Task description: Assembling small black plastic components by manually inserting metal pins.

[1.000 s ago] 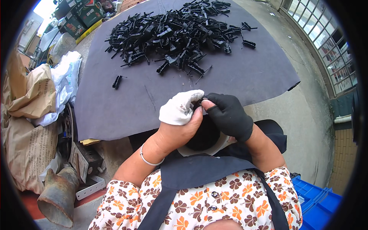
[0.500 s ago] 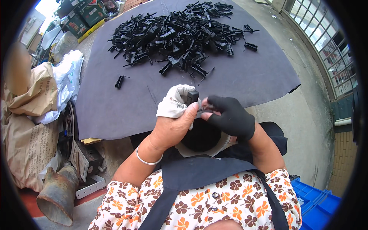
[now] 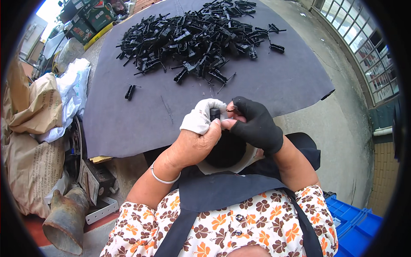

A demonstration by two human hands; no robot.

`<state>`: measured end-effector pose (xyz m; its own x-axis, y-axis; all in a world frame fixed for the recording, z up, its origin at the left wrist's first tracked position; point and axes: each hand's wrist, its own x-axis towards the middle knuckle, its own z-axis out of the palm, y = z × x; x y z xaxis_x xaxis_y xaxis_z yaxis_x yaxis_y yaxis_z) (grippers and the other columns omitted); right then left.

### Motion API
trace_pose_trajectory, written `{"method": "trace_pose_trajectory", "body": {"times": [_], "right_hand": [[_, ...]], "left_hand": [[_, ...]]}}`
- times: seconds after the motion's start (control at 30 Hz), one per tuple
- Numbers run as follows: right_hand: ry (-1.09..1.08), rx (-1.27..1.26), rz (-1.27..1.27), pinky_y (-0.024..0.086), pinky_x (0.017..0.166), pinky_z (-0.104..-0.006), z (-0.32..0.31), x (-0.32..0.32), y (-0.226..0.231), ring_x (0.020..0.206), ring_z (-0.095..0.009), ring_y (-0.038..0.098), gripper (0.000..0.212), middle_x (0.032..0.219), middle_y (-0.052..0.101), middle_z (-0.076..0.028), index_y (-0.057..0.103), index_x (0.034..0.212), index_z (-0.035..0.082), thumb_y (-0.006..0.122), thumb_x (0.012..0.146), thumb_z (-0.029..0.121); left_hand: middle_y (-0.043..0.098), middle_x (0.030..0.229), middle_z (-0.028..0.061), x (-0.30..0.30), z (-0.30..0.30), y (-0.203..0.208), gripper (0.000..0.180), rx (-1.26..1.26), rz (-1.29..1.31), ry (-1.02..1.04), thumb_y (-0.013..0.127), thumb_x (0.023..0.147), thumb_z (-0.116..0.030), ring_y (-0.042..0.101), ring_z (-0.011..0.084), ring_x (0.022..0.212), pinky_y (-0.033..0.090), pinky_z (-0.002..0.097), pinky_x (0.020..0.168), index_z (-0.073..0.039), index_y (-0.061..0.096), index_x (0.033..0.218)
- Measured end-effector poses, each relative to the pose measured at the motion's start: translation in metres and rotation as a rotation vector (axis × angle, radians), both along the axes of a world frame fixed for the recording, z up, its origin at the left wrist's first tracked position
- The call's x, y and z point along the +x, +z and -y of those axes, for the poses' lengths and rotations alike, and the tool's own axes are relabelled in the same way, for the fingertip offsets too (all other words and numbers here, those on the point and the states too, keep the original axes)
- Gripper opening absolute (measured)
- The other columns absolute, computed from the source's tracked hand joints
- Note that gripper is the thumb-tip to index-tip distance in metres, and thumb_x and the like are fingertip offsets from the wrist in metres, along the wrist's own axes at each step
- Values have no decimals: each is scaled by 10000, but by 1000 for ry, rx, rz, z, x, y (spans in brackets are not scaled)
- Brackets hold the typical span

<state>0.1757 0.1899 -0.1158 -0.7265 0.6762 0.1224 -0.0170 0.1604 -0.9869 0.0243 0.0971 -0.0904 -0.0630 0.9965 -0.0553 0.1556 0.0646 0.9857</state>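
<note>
My left hand [image 3: 198,128], in a white glove with the thumb bare, is closed on a small black plastic part [image 3: 215,113]. Only the part's blocky end shows above the thumb; glove and fingers hide the rest. Close against it is my right hand [image 3: 258,125], in a black fingerless glove, its thumb and fingertips bent toward the part. What those fingertips grip, if anything, is too small to make out. Below both hands stands a pale round bucket [image 3: 212,168] with a dark inside. A large heap of black plastic parts [image 3: 188,40] lies on the grey-covered table [image 3: 128,124].
One loose black part [image 3: 130,92] lies apart at the table's left. Brown paper sacks [image 3: 34,158], a white bag [image 3: 76,92] and a rusty pipe [image 3: 66,220] crowd the left side. Blue crates [image 3: 355,227] stand at lower right. A barred window [image 3: 359,38] is at far right.
My left hand has shifted slightly right and turned, so less of the black part shows. The right hand's fingertips have lifted slightly, and a grey strip seen between the hands is now hidden.
</note>
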Motion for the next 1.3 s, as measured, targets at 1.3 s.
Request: {"method": "trace_pose_trajectory", "body": {"times": [1.3], "right_hand": [[-137,607,1,423,540,-280,-8,-16,-6,582,-145,526,95,709,566,-25,580,849,86,654,792,104]], "left_hand": [[630,736,87,-12,-17,7,244,36,-151,163,589,838,-83,560,125,579,487,269,580,37,572,1050]]}}
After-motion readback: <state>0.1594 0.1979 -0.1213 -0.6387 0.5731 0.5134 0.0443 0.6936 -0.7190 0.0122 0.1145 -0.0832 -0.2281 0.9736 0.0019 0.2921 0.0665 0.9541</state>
